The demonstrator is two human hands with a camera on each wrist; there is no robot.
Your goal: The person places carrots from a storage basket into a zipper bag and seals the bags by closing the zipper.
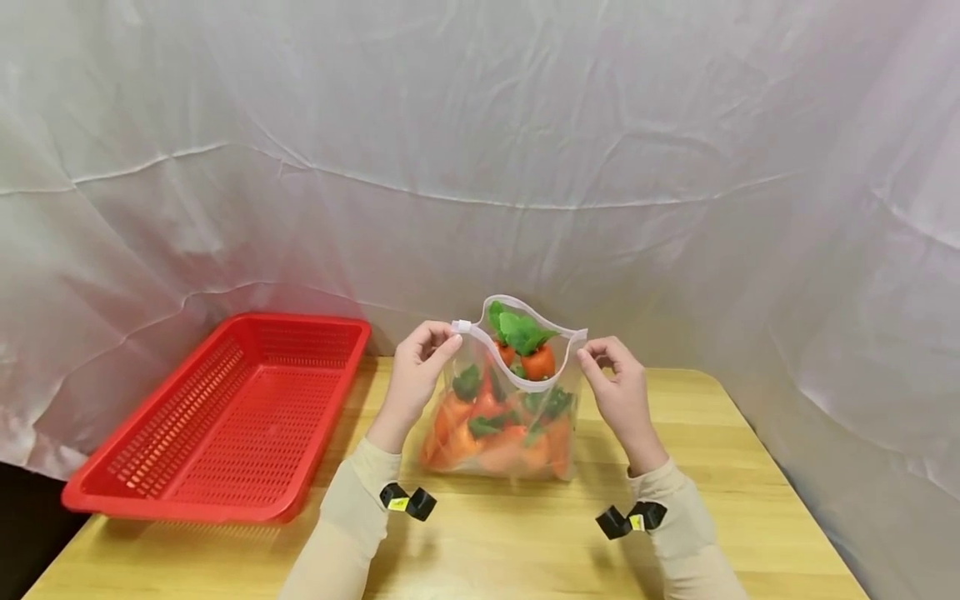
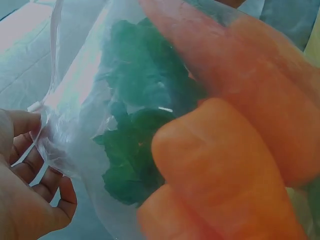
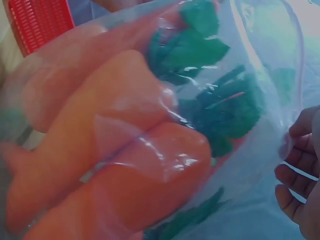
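A clear slider zip bag (image 1: 517, 477) full of orange carrots with green leaves stands on the table, its mouth gaping open. My left hand (image 1: 414, 367) pinches the bag's left top corner, beside the white slider (image 1: 462, 326). At the opposite top corner, my right hand (image 1: 618, 387) pinches the rim between thumb and fingers. One carrot (image 1: 537, 363) with leafy top shows through the opening. Both wrist views show carrots (image 2: 220, 165) pressed against the film, with green leaves (image 3: 195, 50) toward the mouth.
On the left of the wooden table (image 1: 750, 500) sits a red perforated plastic basket (image 1: 330, 425), with nothing visible in it. A pale curtain (image 1: 480, 167) hangs behind and on both sides. Each wrist wears a small black camera (image 1: 408, 502).
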